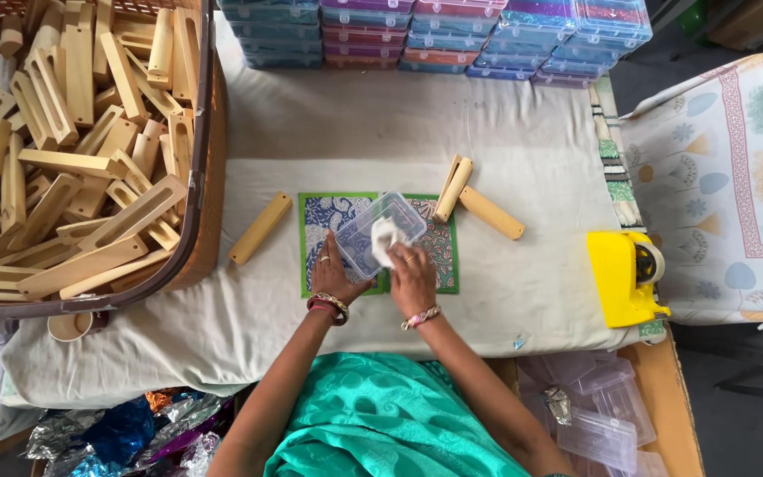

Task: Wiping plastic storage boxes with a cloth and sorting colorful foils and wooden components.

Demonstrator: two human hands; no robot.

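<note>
Both hands, left hand [333,276] and right hand [412,278], hold a clear plastic box [380,233].

1. Teal-green shiny garment [381,415], crinkled fabric, arms bare.
2. Left hand [336,276]: finger rings, red and gold bangles at wrist.
3. Right hand [412,281]: ring, thin pink-and-white beaded bracelet at wrist.
</note>
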